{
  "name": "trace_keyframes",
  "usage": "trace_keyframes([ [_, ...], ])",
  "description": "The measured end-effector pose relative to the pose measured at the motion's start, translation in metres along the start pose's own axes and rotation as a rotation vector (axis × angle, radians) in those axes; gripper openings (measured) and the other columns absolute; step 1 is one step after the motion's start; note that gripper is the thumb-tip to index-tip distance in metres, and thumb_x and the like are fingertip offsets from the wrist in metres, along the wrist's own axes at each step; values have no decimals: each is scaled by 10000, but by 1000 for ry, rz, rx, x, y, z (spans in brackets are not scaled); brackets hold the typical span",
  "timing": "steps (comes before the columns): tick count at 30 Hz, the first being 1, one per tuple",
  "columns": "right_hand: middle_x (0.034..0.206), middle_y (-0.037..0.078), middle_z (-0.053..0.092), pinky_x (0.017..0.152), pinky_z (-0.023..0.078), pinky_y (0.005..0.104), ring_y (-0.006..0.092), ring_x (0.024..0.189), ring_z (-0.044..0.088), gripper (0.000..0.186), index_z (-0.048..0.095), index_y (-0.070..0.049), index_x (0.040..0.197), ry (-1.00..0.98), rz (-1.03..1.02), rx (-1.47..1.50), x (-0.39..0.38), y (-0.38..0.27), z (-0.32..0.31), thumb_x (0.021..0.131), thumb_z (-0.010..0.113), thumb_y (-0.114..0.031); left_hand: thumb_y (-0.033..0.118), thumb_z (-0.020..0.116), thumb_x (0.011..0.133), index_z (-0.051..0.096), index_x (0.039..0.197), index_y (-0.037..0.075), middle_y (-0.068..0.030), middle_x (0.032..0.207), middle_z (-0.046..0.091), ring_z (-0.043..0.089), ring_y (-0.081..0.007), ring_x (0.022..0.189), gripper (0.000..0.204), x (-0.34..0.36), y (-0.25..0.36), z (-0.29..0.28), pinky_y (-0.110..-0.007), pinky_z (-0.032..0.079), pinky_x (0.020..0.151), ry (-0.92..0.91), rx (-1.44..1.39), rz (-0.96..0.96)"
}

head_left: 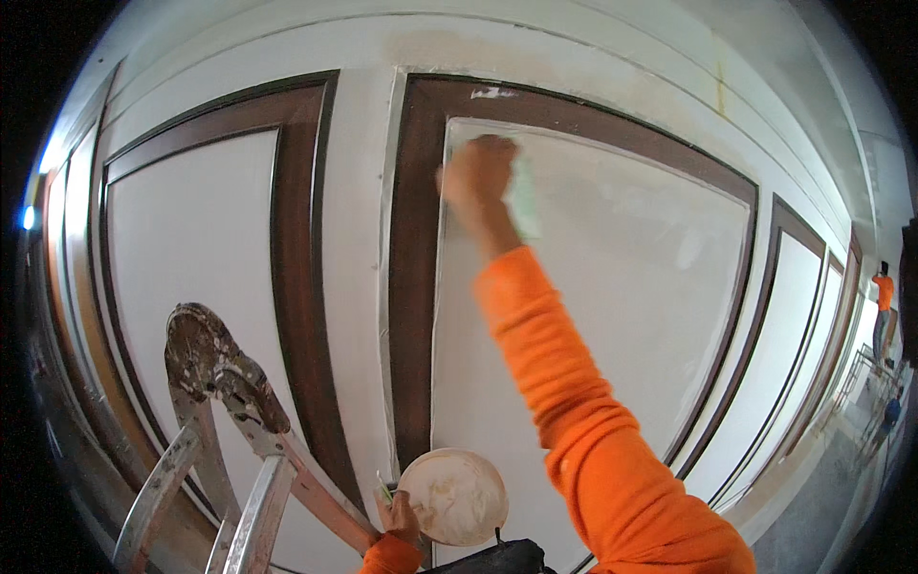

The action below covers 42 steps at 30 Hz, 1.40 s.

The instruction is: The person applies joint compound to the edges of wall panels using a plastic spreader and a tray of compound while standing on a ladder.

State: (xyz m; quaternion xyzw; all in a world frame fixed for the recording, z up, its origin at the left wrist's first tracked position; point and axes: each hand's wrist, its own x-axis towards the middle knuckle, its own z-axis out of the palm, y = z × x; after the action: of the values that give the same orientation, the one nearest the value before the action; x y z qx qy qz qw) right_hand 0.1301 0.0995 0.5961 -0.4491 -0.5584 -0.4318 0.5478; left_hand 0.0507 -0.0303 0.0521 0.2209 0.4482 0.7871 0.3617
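My right hand [480, 182], in an orange sleeve, is raised to the upper left corner of a pale wall panel [593, 287] set in a dark brown frame [418, 287]. Its fingers are closed and smeared by motion. Beside them shows a flat pale green spreader-like piece [524, 199], too blurred to name surely. Low in the view, my left hand [402, 519] grips the left rim of a round tub [454, 496] with whitish paste inside. A thin pale stick-like thing [383, 485] pokes up by that hand.
A stained metal stepladder [244, 383] stands at the lower left, its top close to the wall. Another brown-framed panel [191, 220] lies left, and more frames run off to the right. Far right, a person in orange [883, 292] stands near metal scaffolding [861, 368].
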Motion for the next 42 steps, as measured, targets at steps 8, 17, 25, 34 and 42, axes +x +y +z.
trace_keyframes([
  [8,977,241,607,793,503,438,369,955,583,289,563,44,1004,-133,46,517,-21,52,-81,797,547,-157,185,488,863,89,1416,99,-180,1022,566,612,-290,807,687,-30,38,9,-409,530,675,9,-144,-19],
  [17,1027,226,615,865,459,446,361,951,600,376,549,38,1091,-95,319,151,-7,218,-34,837,488,-233,194,513,852,148,1358,66,-180,962,571,615,-288,765,637,-30,40,8,-390,538,662,24,-81,-57],
  [25,1026,220,611,912,417,428,330,1026,579,411,591,64,1045,-194,37,36,15,29,-19,793,545,-257,184,513,855,322,1208,32,-140,888,563,581,-233,713,429,-11,9,-1,-355,510,615,-75,-34,137],
  [34,936,219,606,795,486,435,360,877,579,409,505,86,1135,37,2,483,-17,74,-66,787,556,-124,152,496,841,198,1384,63,-187,1022,562,608,-284,872,626,-12,14,-10,-375,527,705,-6,-61,19],
  [42,1101,259,590,926,419,460,411,1046,551,457,549,3,1181,-36,450,220,-3,331,-46,819,488,-269,155,490,827,307,1235,32,-146,925,547,600,-262,773,463,-35,37,13,-376,530,662,-33,-95,61],
])
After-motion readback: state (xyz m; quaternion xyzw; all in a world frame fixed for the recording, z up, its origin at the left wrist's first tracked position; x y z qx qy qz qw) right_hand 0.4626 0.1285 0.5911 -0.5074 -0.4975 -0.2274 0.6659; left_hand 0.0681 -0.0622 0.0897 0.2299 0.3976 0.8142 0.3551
